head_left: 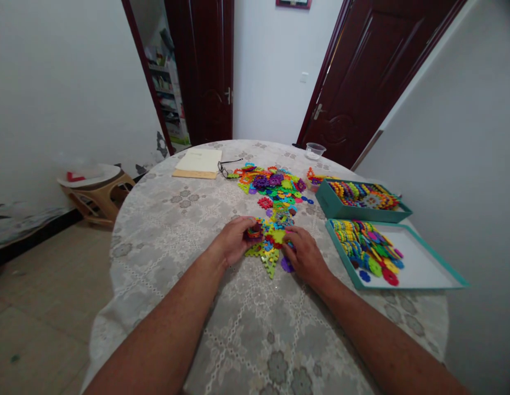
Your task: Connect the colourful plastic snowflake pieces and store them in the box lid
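Observation:
On the round table with a lace cloth (222,318) lies a flat assembly of interlocking plastic discs (270,249) in yellow, green, red and orange. My left hand (234,238) rests at its left edge, fingers curled round an orange disc (254,230). My right hand (305,253) lies on the assembly's right side, fingers bent and pressing on the pieces, with a purple disc (286,265) beside it. A larger colourful pile of joined discs (275,186) spreads behind.
Two teal box trays stand at the right: the near one (419,269) holds loose discs, the far one (345,211) is full of them. A notebook (197,163), glasses (228,167) and a clear cup (315,150) sit at the back. A wooden stool (96,192) stands left.

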### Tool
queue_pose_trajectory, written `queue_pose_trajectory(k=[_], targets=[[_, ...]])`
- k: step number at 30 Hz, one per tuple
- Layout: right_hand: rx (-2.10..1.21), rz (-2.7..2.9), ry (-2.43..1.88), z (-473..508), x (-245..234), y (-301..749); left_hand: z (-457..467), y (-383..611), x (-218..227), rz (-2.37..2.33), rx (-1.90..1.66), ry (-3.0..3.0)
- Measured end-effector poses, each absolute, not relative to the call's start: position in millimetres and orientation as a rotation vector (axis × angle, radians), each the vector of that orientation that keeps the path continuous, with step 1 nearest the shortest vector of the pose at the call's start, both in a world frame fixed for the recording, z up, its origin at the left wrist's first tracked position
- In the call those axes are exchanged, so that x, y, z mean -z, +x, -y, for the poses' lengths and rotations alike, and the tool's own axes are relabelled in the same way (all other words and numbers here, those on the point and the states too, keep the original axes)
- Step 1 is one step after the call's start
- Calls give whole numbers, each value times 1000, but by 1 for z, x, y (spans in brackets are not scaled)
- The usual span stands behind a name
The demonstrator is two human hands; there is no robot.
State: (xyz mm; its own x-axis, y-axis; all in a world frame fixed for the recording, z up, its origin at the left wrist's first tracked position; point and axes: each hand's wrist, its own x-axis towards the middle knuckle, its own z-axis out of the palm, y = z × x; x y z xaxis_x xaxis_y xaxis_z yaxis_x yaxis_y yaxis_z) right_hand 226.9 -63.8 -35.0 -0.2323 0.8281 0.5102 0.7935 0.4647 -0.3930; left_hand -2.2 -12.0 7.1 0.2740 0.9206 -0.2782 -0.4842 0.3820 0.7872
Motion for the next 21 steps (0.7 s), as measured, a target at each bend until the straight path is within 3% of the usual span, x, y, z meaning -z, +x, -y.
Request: queue_pose_trajectory(k=[6,21], targets=[[-71,1860,-1252,74,16,223,14,-1,-8,-773,-977,657],[-144,2050,-1073,86,13,205,38,14,-9,-743,-796,1149]])
